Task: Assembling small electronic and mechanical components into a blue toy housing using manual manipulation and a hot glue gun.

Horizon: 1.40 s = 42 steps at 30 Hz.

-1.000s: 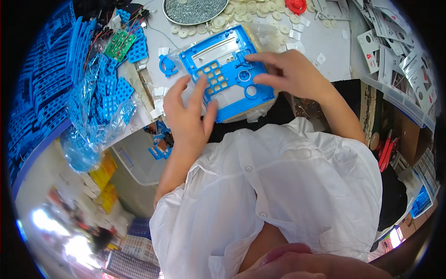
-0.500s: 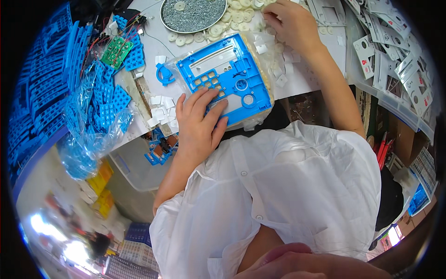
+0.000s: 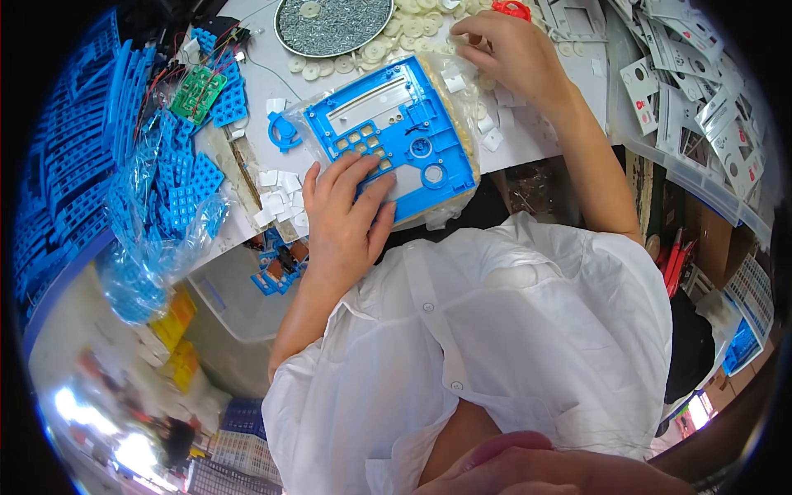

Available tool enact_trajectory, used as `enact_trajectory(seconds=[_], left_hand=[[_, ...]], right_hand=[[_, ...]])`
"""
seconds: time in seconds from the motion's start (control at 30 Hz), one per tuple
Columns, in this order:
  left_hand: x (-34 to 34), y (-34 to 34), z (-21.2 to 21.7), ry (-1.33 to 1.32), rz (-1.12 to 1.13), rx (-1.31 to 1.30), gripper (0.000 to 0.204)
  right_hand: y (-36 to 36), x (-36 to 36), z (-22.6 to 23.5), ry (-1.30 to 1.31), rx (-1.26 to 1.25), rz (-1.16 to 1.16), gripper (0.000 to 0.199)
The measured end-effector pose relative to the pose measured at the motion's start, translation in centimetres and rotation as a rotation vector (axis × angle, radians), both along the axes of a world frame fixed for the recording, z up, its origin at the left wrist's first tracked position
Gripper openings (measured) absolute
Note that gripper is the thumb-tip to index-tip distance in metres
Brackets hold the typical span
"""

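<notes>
A blue plastic housing [image 3: 445,157] lies tilted on a clear plastic-wrapped block, its inner side up with posts, square openings and two round rings. My left hand [image 3: 342,202] lies across its lower left part, fingers spread over the square openings. Beyond the housing's upper right corner, my right hand [image 3: 516,58] hovers by a heap of cream plastic discs [image 3: 412,26]. Its thumb and index finger are apart, with nothing visible between them; the other fingers are partly hidden. Just behind that hand shows a red plastic piece [image 3: 511,9], cut off by the picture's top edge.
A round metal tray of small screws [image 3: 330,29] stands at the back. Leftward lie a blue ring part [image 3: 285,132], white squares [image 3: 280,196], a green circuit board [image 3: 198,92] with wires, and bagged blue keypads [image 3: 186,177]. White panels [image 3: 660,91] fill a bin at right.
My right hand has shifted slightly, its thumb and index finger now more apart, and the red piece has come into sight behind it. My left hand stays on the housing. The whole view has shifted slightly.
</notes>
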<state>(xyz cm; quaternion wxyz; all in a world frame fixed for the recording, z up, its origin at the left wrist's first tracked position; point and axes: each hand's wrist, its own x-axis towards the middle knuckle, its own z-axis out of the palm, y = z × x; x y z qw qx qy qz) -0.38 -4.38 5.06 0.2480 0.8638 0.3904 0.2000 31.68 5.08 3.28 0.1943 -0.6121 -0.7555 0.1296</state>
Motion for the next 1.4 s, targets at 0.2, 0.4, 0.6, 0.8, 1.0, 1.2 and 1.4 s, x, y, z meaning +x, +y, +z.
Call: enact_trajectory(seconds=[0.2,0.4,0.6,0.8,1.0,1.2,1.4], left_hand=[[-0.2,0.0,-0.1,-0.004,-0.005,-0.004,0.034],[-0.3,0.2,0.1,-0.002,-0.028,0.008,0.038],[1.2,0.3,0.0,-0.006,-0.038,0.072,0.038],[1.5,0.7,0.2,0.063,-0.044,0.069,0.04],[1.7,0.8,0.4,0.077,-0.06,0.069,0.043],[1.7,0.9,0.4,0.081,-0.059,0.073,0.044],[1.6,0.9,0.3,0.091,-0.057,0.072,0.045]], right_hand=[[1.0,0.7,-0.5,-0.189,0.1,0.238,0.017],[-0.2,0.2,2.7,-0.265,-0.198,-0.123,0.023],[-8.4,-6.0,3.9,0.356,0.013,-0.063,0.011],[-9.9,-9.2,1.3,0.238,0.125,-0.01,0.018],[-9.8,-9.4,1.1,0.169,0.159,-0.006,0.019],[-9.8,-9.3,1.0,0.148,0.113,-0.013,0.019],[-9.7,-9.2,1.3,0.174,0.087,-0.013,0.015]])
